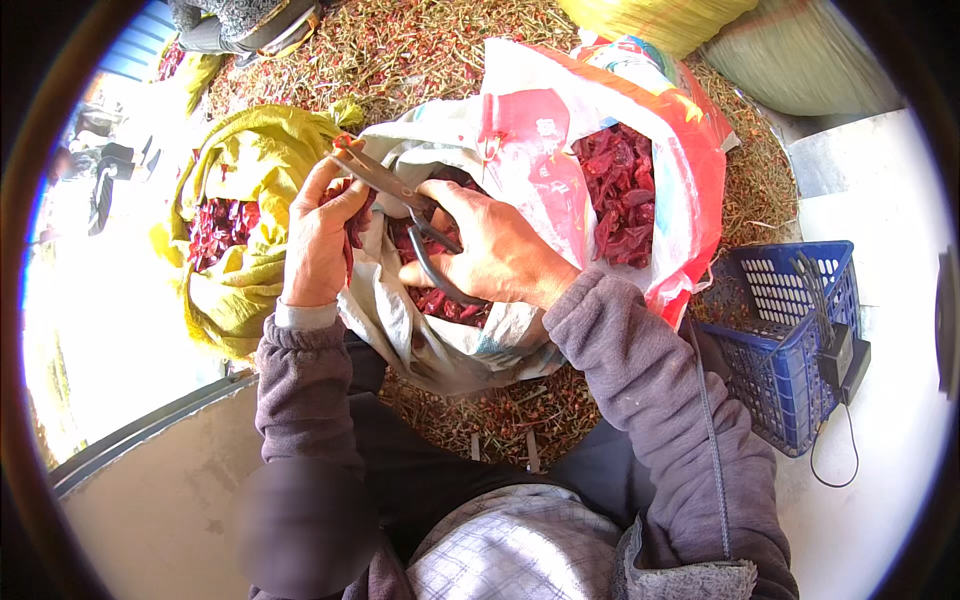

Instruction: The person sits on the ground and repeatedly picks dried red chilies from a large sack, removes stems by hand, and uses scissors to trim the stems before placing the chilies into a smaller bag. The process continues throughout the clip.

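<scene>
Between the fingers of my left hand [319, 232] are dark red dried pieces [358, 221], with a small orange-red tip at the fingertips. My right hand [487, 244] holds metal scissors [386, 181] by their dark handles, the blades pointing up and left to the left fingertips. Both hands are over a white woven sack [442, 356] with its rim rolled open and dark red pieces inside. A yellow cloth sack [289, 142] with similar red pieces stands to the left. At the right is a red and white printed sack [694, 225], also holding dark red dried pieces.
Cut stems and red bits [390, 52] cover the floor around the sacks. A blue plastic basket [780, 360] stands at the right, a black adapter with cable on its side. Full sacks [802, 60] lie at the upper right. Part of another person [240, 26] shows at the upper left.
</scene>
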A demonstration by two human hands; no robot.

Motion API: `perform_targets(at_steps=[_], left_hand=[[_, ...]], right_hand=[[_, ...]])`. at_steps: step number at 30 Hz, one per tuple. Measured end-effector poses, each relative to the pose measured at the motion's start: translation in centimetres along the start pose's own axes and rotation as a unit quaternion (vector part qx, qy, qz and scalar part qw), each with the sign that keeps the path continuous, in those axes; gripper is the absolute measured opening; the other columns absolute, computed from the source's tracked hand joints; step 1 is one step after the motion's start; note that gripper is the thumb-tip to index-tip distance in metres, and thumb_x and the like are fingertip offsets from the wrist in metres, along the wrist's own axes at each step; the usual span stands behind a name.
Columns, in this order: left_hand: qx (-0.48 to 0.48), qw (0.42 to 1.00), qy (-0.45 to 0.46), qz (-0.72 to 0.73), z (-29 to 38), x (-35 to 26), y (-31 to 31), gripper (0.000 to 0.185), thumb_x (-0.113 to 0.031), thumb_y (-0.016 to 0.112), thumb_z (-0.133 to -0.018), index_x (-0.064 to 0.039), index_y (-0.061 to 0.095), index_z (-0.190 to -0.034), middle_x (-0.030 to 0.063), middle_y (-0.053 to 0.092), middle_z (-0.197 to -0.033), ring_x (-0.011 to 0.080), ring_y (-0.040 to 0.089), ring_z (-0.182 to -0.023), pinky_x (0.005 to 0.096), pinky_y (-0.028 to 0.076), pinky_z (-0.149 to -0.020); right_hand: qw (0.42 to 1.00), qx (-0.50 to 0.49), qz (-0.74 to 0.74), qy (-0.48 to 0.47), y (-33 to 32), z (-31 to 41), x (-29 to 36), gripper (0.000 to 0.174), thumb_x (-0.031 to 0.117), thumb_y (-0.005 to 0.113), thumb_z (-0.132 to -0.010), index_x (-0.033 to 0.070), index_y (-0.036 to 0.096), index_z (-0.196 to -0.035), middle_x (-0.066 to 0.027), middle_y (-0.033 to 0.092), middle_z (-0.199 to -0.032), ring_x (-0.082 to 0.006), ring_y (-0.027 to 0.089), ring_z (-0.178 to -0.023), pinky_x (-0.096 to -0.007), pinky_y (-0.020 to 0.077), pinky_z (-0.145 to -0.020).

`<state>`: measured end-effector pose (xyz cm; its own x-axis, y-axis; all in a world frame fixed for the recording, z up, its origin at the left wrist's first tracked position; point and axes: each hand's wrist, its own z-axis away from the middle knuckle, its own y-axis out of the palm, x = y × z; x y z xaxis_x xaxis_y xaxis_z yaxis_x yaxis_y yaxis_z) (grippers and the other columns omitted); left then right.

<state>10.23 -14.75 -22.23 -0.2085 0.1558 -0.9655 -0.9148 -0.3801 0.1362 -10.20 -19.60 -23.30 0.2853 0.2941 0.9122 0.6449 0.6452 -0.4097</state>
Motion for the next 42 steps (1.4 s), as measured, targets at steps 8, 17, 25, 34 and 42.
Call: perform_targets(at_steps=[8,17,25,34,42], left_hand=[[-0.046,0.997,0.042,0.056,-2.2,-1.4,-0.3,0.055,0.0,0.055,-0.095,-0.011,0.046,-0.147,0.003,0.065,-0.088,0.0082,0.054,-0.065,0.0208,0.044,-0.058],[-0.071,0.992,-0.009,0.104,-3.2,-0.5,-2.4,0.029,-0.011,0.062,-0.097,-0.002,0.059,-0.125,0.0043,0.065,-0.091,0.011,0.057,-0.069,0.0246,0.048,-0.06],[-0.17,0.98,0.051,-0.093,-3.4,0.2,-1.8,0.038,-0.01,0.072,-0.089,0.0,0.058,-0.123,0.005,0.067,-0.088,0.0082,0.057,-0.069,0.0229,0.047,-0.062],[-0.074,0.994,0.041,-0.074,-2.6,0.2,-1.3,0.023,-0.006,0.072,-0.088,0.0,0.065,-0.109,0.0015,0.066,-0.089,0.0056,0.056,-0.07,0.0189,0.045,-0.062],[-0.028,0.998,-0.004,-0.054,-1.5,-0.6,-0.7,0.016,-0.003,0.068,-0.09,0.0,0.066,-0.106,0.0003,0.065,-0.086,0.0042,0.052,-0.065,0.0176,0.042,-0.059]], right_hand=[[0.999,0.038,0.01,0.025,-1.5,-1.7,0.7,0.075,0.062,0.076,-0.075,-0.001,0.06,-0.112,-0.0233,0.069,-0.089,-0.0412,0.068,-0.088,-0.0468,0.0536,-0.079],[0.995,0.05,-0.036,0.082,-2.2,-1.5,0.4,0.075,0.059,0.079,-0.074,0.0,0.06,-0.115,-0.0123,0.068,-0.08,-0.0289,0.068,-0.075,-0.0398,0.0535,-0.073],[0.996,-0.023,-0.019,0.078,-1.6,-1.6,0.6,0.064,0.048,0.083,-0.077,0.004,0.061,-0.118,-0.0063,0.062,-0.076,-0.0188,0.06,-0.067,-0.0358,0.0501,-0.064],[0.998,-0.037,0.047,0.029,-0.8,-1.2,-0.5,0.063,0.046,0.084,-0.074,0.005,0.059,-0.115,-0.0105,0.064,-0.077,-0.0307,0.065,-0.072,-0.0421,0.0523,-0.067],[0.997,-0.016,0.081,-0.006,0.1,-0.6,-1.4,0.055,0.046,0.072,-0.085,0.0,0.054,-0.109,-0.0243,0.066,-0.086,-0.0425,0.067,-0.085,-0.0504,0.0522,-0.071]])
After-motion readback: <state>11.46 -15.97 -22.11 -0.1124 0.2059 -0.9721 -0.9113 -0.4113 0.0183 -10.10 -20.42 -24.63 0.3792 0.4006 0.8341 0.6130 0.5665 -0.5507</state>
